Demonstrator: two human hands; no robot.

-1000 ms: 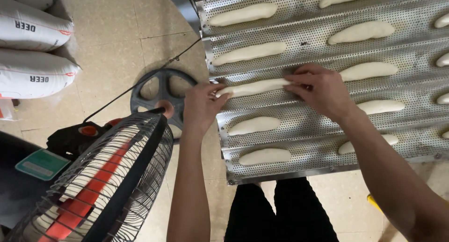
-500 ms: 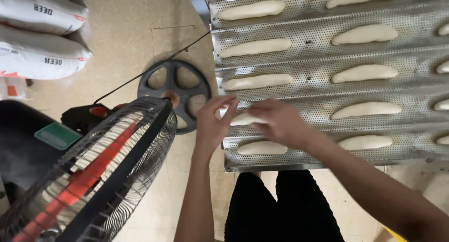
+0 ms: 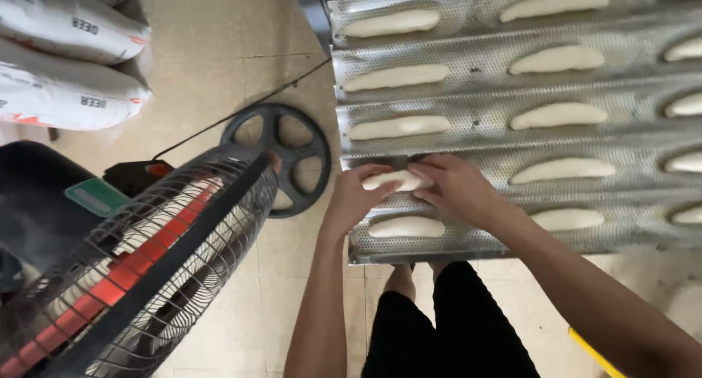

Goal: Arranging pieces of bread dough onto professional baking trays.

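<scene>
A perforated metal baguette tray (image 3: 468, 74) with several long channels lies in front of me, each channel holding pale dough pieces. My left hand (image 3: 355, 195) and my right hand (image 3: 457, 188) both grip one elongated dough piece (image 3: 395, 180) over the second channel from the near edge, at the tray's left end. Just below it another dough piece (image 3: 406, 227) rests in the nearest channel. More dough pieces (image 3: 398, 127) fill the channels farther away.
A floor fan with a black wire cage (image 3: 139, 268) and its round base (image 3: 281, 155) stands at my left, close to the tray's left edge. White flour sacks (image 3: 66, 93) lie on the tiled floor at upper left. My dark trousers (image 3: 446, 327) show below the tray.
Both hands have come down from a farther channel to the second nearest one and now hold a dough piece there. The view has shifted slightly.
</scene>
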